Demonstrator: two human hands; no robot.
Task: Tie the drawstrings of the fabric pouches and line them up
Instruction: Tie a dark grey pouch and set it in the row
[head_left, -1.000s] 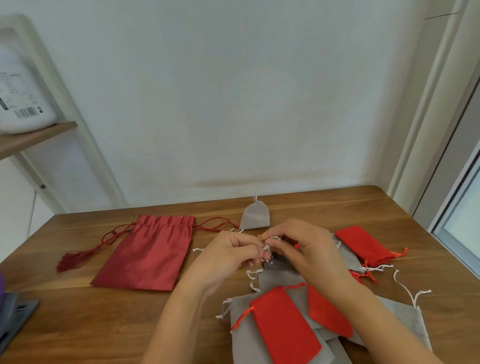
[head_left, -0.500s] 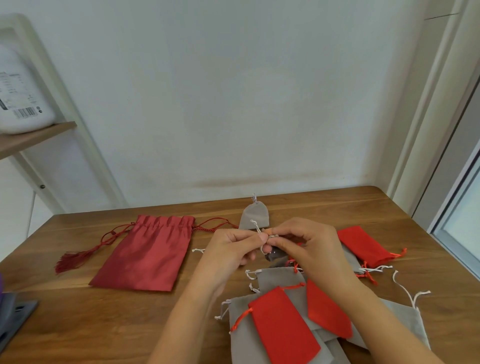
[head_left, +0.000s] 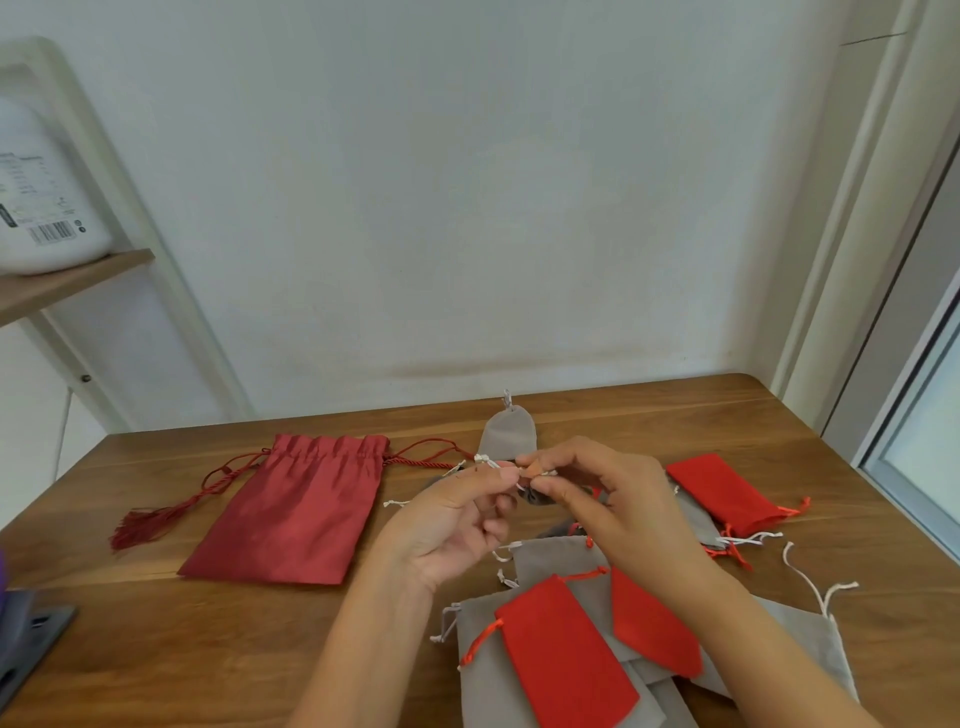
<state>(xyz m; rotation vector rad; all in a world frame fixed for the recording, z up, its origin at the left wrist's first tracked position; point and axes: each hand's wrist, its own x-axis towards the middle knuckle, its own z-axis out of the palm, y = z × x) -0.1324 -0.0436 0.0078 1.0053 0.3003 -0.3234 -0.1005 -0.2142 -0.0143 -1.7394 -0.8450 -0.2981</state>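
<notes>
— Where is the small grey pouch (head_left: 537, 496)?
— It is to the right of the large dark red pouch (head_left: 296, 512), just under the fingertips.
— And the hands?
— The left hand (head_left: 457, 519) pinches the white drawstring (head_left: 491, 464). The right hand (head_left: 623, 509) pinches it too, just beside.

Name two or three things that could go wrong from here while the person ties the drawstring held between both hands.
1. The left hand and right hand pinch the thin white drawstring only at the fingertips; it may slip before the knot tightens.
2. The small grey pouch sits just behind the hands and could get knocked.
3. The right forearm crosses the untied pile; withdrawing might drag pouches out of place.
</notes>
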